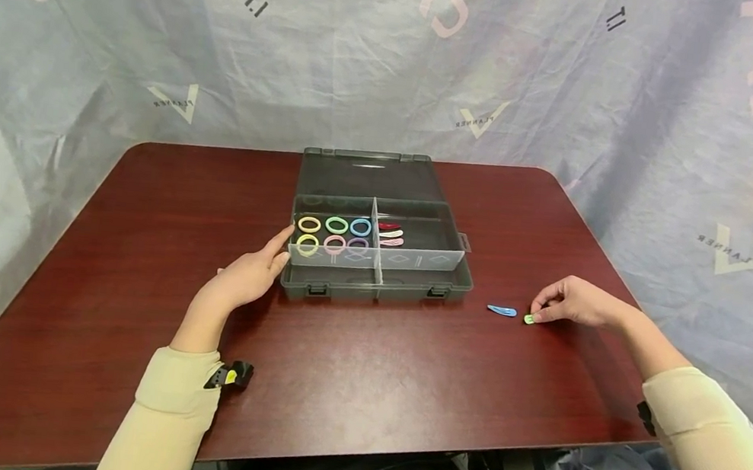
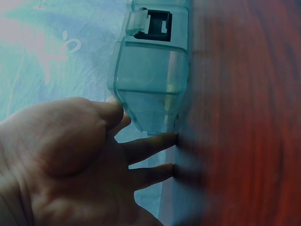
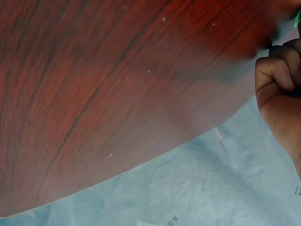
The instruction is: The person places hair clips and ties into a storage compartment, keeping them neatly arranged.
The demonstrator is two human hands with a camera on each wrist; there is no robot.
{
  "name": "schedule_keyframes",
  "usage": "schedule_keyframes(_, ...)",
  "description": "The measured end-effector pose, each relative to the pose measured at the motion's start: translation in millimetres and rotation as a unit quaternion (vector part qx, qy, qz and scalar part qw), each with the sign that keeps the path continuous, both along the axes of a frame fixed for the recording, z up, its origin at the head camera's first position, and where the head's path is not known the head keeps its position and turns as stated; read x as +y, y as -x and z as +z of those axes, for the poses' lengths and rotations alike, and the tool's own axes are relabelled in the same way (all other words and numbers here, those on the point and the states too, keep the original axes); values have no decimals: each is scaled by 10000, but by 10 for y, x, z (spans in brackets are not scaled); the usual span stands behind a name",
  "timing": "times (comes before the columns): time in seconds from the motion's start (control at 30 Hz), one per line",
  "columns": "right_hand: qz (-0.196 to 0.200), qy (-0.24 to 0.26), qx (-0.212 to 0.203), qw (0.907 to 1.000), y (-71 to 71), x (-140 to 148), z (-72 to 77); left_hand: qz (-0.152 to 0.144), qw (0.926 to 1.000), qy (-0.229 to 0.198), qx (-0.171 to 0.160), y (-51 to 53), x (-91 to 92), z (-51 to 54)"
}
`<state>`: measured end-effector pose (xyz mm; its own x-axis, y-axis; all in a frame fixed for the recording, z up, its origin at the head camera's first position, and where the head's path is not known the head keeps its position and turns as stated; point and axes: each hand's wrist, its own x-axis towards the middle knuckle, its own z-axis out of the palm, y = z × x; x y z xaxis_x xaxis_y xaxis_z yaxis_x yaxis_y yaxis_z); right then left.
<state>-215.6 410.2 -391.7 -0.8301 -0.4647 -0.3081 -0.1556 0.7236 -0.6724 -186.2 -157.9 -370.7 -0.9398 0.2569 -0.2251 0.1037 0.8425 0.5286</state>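
A grey see-through organizer box stands on the table with its lid folded back. My left hand rests against the box's left side, fingers extended; in the left wrist view the thumb and fingers of that hand lie at the box's end. Over to the right, my right hand pinches a small green hair clip at the tabletop, partly hidden by the fingertips. Just left of it lies a blue snap hair clip. The right wrist view catches only part of the hand.
Yellow, green, blue, pink and purple hair ties sit in the box's left compartment. Red, white and pink hair clips lie in the right one. The dark red table ends at a hanging grey printed sheet.
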Motion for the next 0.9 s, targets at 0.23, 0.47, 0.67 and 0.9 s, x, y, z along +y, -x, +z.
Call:
schedule_keyframes(0.23, -246, 90, -326, 9991, 61, 57, 17, 59, 10000, 18, -29, 29, -19, -9)
schedule_keyframes(0.47, -285, 289, -299, 9987, 225, -35, 102, 47, 10000, -21, -17, 46, -40, -30)
schedule_keyframes(0.67, -321, 170, -8, 9993, 442, -256, 313, 77, 9999, -30, -59, 30, -40, -17)
schedule_keyframes(0.9, -144, 140, 35, 9998, 702, -633, 526, 54, 10000, -49, -60, 33, -12, -13)
